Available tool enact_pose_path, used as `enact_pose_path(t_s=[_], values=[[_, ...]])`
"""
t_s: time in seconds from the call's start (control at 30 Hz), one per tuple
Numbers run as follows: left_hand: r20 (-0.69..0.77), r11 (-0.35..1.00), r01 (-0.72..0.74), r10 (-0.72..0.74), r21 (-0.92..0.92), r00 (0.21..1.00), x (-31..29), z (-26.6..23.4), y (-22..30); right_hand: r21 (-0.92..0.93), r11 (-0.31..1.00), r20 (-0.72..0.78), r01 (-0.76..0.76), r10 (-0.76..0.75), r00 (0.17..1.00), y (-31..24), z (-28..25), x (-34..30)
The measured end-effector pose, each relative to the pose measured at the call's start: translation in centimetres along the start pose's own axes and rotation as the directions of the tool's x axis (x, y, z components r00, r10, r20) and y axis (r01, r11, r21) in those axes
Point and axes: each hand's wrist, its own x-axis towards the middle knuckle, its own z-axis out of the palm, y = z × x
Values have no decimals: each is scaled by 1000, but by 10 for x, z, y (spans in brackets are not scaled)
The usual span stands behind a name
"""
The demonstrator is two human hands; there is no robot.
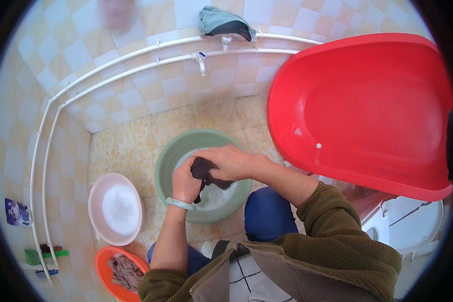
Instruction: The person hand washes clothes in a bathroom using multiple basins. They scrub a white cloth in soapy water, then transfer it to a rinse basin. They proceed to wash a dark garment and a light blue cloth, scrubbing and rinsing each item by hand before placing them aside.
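Note:
A bunched dark brown cloth (202,168) is gripped between my two hands above a round green basin (167,146). My left hand (185,182), with a pale bangle (181,204) at its wrist, is closed on the cloth's left side. From the right, my right hand (231,162) is closed over its top and right side. Part of the cloth hangs below my left hand. White suds and water (214,197) lie in the basin under it. My hands hide the basin's middle.
Left of the green basin stands a pink basin (92,206) with suds. An orange basin (102,261) holds a brown cloth (126,273). A large red tub (362,100) takes up the right. White pipes with a tap (201,63) and a teal cloth (221,21) run along the wall.

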Motion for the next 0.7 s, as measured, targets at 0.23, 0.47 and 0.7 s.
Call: enact_pose_path(t_s=[0.23,0.47,0.7], values=[[42,933,-153,148,326,988,-11,-36,-20,643,748,-134,-164,321,937,46,-48,14],[103,924,-8,-34,382,994,-20,-48,-29,620,749,-535,233,187,824,73,-171,120],[195,910,-90,11,405,981,4,-30,-49,602,686,-733,408,272,623,149,-336,211]])
